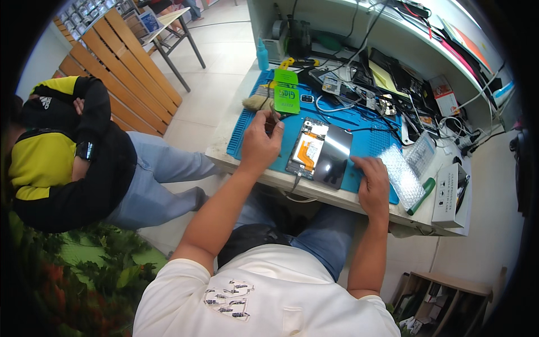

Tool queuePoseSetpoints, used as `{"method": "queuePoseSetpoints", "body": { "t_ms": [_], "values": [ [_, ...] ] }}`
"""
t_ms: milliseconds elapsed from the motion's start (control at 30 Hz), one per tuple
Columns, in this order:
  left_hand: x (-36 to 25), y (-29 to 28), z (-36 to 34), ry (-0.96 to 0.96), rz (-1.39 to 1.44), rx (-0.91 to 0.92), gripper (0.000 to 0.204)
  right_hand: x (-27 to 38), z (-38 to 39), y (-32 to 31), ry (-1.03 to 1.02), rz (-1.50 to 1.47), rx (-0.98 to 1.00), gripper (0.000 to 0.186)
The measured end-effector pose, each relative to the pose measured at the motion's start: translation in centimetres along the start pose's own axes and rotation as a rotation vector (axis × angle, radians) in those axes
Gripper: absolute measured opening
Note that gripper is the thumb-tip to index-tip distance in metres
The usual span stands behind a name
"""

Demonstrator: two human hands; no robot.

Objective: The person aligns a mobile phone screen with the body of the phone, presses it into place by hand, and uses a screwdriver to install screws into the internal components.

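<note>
A phone (307,147) lies opened on the blue work mat (292,128), its inside showing an orange flex cable. Against its right side rests a dark glossy screen panel (336,154). A cable runs from the phone's near end over the table edge. My left hand (259,143), left of the phone, is closed in a pinch; a thin, greyish thing shows at its fingertips, too small to name. Just right of the panel, my right hand (373,182) hovers or rests at the mat with fingers loosely extended, holding nothing visible.
Beyond my left hand are a brush (258,103), a green packet (287,92) and a blue bottle (262,55). Cables and parts crowd the back. Bubble wrap (403,178), a green marker (421,196) and a white box (451,195) lie right. A person (67,151) sits left, arms crossed.
</note>
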State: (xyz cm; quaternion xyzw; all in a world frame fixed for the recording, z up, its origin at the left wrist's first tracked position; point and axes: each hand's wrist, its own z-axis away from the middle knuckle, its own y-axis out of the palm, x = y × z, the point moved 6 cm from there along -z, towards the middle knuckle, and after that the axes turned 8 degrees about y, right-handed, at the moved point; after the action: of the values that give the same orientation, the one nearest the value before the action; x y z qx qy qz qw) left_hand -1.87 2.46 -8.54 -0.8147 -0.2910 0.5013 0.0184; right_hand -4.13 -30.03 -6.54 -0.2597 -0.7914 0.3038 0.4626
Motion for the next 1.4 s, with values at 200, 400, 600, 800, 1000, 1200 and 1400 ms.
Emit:
{"method": "queuePoseSetpoints", "body": {
  "t_ms": [200,400,600,800,1000,1200,1400],
  "values": [
    [0.1,0.0,0.0,0.020,-0.038,0.030,0.022,-0.2,0.1,0.0,-0.012,-0.006,-0.005,0.054],
    [-0.3,-0.2,-0.1,-0.006,-0.009,0.069,0.019,-0.2,0.0,0.2,-0.009,-0.017,0.004,0.051],
    [-0.3,-0.1,0.0,-0.005,-0.012,0.063,0.018,-0.2,0.1,0.1,-0.026,0.012,-0.004,0.051],
    [-0.6,-0.2,-0.1,-0.027,0.025,0.082,0.017,0.2,0.0,0.0,-0.031,0.027,0.002,0.051],
    [-0.4,-0.2,-0.2,-0.038,0.057,0.083,0.017,-0.1,0.1,0.2,-0.030,0.025,0.004,0.054],
    [-0.3,-0.2,-0.3,-0.028,0.026,0.088,0.018,-0.1,0.1,0.2,-0.028,0.025,0.015,0.055],
    [-0.1,-0.2,-0.8,-0.002,-0.022,0.057,0.019,0.4,0.1,0.1,-0.058,0.047,-0.001,0.053]
  ]
}}
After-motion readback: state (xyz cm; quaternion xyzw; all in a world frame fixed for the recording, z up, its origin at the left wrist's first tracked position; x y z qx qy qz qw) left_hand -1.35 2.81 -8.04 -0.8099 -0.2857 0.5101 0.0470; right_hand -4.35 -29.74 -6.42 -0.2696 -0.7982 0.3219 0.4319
